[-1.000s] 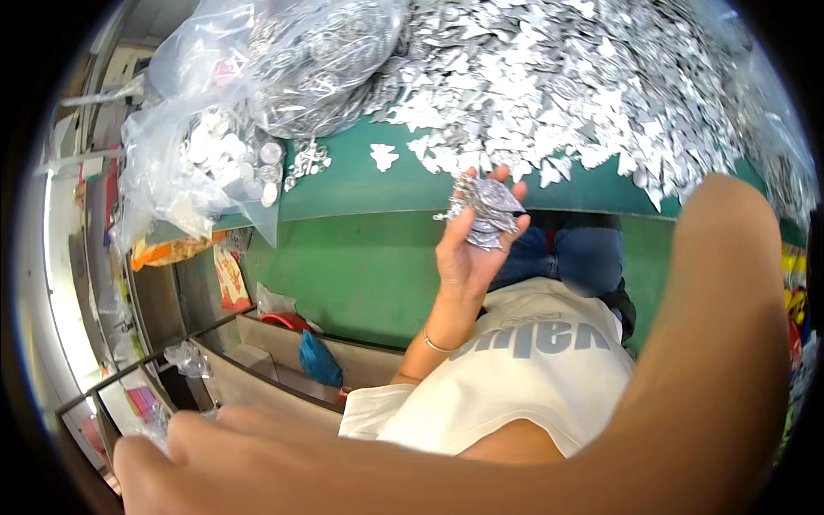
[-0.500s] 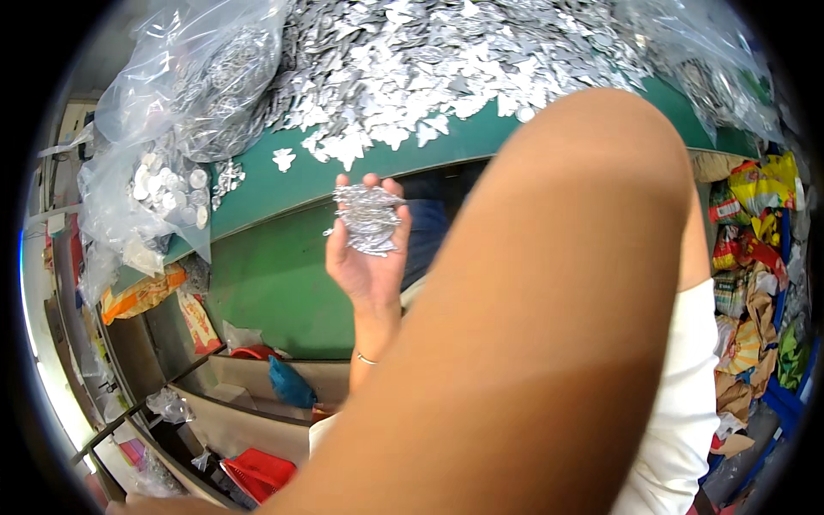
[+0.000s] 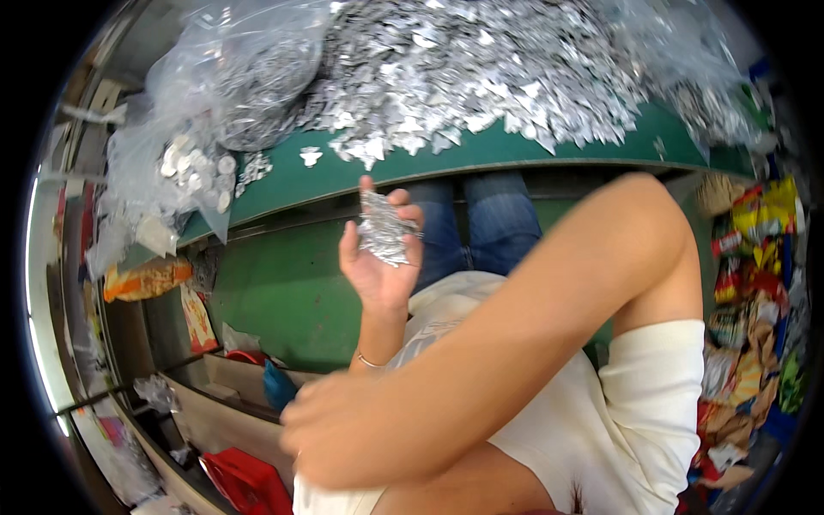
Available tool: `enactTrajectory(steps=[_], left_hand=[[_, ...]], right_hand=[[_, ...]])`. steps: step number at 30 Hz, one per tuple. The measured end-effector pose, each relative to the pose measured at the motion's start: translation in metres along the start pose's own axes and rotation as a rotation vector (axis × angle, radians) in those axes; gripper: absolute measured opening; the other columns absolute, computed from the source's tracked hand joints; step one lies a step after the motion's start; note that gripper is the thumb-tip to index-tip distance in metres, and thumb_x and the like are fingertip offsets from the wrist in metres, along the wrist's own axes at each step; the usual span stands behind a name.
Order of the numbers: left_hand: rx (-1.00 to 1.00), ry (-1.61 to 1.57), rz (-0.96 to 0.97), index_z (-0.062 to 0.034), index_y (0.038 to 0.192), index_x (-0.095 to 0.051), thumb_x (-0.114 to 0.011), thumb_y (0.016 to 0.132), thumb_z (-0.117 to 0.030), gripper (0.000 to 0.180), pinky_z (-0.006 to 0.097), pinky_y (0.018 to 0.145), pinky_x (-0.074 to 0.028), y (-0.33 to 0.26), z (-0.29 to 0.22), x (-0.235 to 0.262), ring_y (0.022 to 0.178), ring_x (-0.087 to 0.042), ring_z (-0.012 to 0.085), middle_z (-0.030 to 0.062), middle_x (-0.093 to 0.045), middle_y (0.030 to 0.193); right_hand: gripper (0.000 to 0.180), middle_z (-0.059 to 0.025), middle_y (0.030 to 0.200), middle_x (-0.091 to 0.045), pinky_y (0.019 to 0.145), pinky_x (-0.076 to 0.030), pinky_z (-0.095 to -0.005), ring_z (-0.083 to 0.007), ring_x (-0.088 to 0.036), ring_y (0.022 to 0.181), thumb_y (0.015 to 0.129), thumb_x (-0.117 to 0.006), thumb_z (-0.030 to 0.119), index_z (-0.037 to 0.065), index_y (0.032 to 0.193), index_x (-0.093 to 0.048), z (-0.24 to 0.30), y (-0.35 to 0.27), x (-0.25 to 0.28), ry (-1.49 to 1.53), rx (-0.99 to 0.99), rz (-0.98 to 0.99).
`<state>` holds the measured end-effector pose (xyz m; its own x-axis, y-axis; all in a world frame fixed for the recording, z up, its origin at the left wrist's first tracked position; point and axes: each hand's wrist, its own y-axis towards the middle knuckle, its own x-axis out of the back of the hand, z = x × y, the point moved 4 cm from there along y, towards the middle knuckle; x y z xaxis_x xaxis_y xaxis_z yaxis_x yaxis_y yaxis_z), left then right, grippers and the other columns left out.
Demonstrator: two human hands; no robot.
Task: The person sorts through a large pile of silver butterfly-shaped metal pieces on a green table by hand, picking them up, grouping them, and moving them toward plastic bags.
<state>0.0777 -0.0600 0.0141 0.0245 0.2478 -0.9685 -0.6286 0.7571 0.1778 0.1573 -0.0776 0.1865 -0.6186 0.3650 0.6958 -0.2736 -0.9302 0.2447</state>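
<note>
In front of my body, just off the table's edge, my left hand [image 3: 378, 287] is palm up, with its fingers curled around a stack of thin silvery metal pieces [image 3: 384, 230]. My right arm crosses over my chest to the left. Its hand [image 3: 330, 429] is low at the left, below the left wrist, and its fingers are smeared by motion. Beyond the left hand, a large heap of flat silvery metal pieces [image 3: 489, 86] covers much of the green table [image 3: 279, 190]. One lone metal piece [image 3: 310, 156] lies near the edge, apart from the heap.
Clear plastic bags with metal parts [image 3: 266, 86] and round discs [image 3: 196, 172] stand at the table's left. Another plastic bag [image 3: 708, 112] is at the right. Wooden compartments [image 3: 223, 429] hold a red container [image 3: 249, 485] at lower left. Colourful packaging [image 3: 755, 343] is piled at far right.
My right arm has dropped from across the view, its hand moving from the lower left edge up and right toward my chest. The left hand still holds its stack, tilted a little more.
</note>
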Motion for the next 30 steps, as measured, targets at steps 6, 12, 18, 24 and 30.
enactTrajectory(steps=[6, 12, 18, 24, 30], left_hand=[[-0.120, 0.142, -0.181, -0.0202, 0.134, -0.035, -0.056, 0.082, -0.040, 0.060, 0.061, 0.098, -0.028, 0.024, -0.010, 0.004, 0.107, -0.045, 0.0287, 0.0121, -0.044, 0.112], [-0.074, 0.126, -0.142, -0.0116, 0.134, -0.033, -0.061, 0.078, -0.036, 0.067, 0.062, 0.104, -0.015, 0.041, -0.044, 0.043, 0.103, -0.051, 0.0295, 0.0124, -0.049, 0.110], [-0.045, 0.087, -0.135, -0.0061, 0.139, -0.023, -0.058, 0.082, -0.032, 0.071, 0.054, 0.103, -0.024, 0.059, -0.062, 0.056, 0.102, -0.052, 0.0315, 0.0146, -0.050, 0.112], [-0.072, 0.126, -0.170, -0.0043, 0.138, -0.025, -0.055, 0.085, -0.029, 0.066, 0.051, 0.101, -0.030, 0.068, -0.073, 0.057, 0.108, -0.050, 0.0333, 0.0150, -0.050, 0.116], [-0.064, 0.207, -0.313, -0.0041, 0.136, -0.028, -0.057, 0.083, -0.029, 0.065, 0.050, 0.099, -0.034, 0.078, -0.081, 0.052, 0.111, -0.048, 0.0322, 0.0150, -0.048, 0.118]], right_hand=[[0.008, -0.0091, 0.086, -0.061, 0.078, -0.044, -0.0320, -0.0213, -0.057, 0.084, 0.079, -0.057, 0.009, 0.003, 0.081, -0.061, -0.081, -0.081, 0.065, 0.024, -0.217, -0.562], [0.012, -0.0070, 0.085, -0.064, 0.068, -0.045, -0.0295, -0.0168, -0.058, 0.077, 0.080, -0.058, 0.006, 0.001, 0.089, -0.064, -0.251, -0.163, 0.115, -0.198, -0.836, -1.095], [0.020, -0.0070, 0.090, -0.051, 0.079, -0.036, -0.0359, -0.0271, -0.045, 0.089, 0.072, -0.064, 0.004, 0.008, 0.092, -0.065, -0.329, -0.143, 0.123, -0.663, -0.894, -0.580], [0.014, -0.0069, 0.090, -0.056, 0.081, -0.035, -0.0346, -0.0255, -0.048, 0.088, 0.071, -0.067, 0.006, 0.005, 0.084, -0.062, -0.325, -0.141, 0.137, -0.590, -0.818, -0.549], [0.012, -0.0110, 0.084, -0.060, 0.073, -0.042, -0.0309, -0.0242, -0.056, 0.078, 0.077, -0.060, 0.000, 0.001, 0.088, -0.059, -0.316, -0.178, 0.123, -0.507, -0.781, -1.039]])
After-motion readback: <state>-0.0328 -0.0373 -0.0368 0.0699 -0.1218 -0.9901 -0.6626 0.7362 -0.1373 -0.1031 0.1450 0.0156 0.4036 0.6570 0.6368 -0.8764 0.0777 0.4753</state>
